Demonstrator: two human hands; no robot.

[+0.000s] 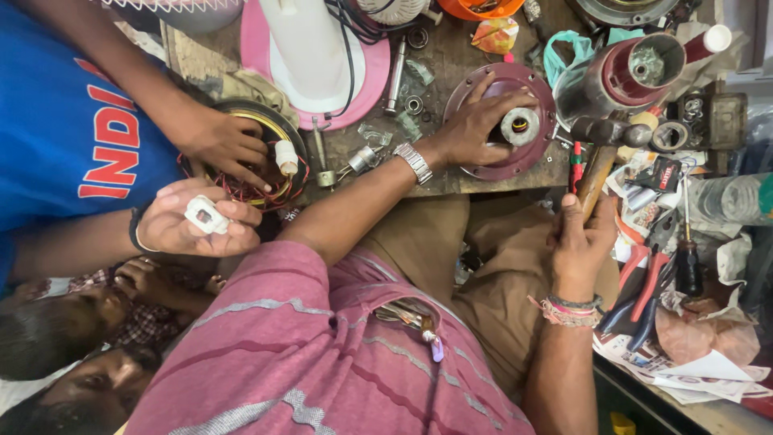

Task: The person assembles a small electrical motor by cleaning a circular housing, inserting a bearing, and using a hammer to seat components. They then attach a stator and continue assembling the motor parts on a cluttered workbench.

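Note:
My left hand (475,125), with a metal watch (414,163) on its wrist, rests on a round maroon metal plate (515,171) on the wooden bench. Its fingers close around a white cylindrical piece (520,126) at the plate's centre. My right hand (580,238) grips the wooden handle of a hammer (597,173). The dark steel hammer head (612,130) hovers just right of the plate, near its edge. Braided bands circle my right wrist.
A person in a blue shirt has one hand (217,141) on a coil with red wires (278,184) and holds a small white part (207,215) in the other. A pink-based white stand (322,80), a red motor housing (636,72), pliers (644,290), a screwdriver (688,262) and papers crowd the bench.

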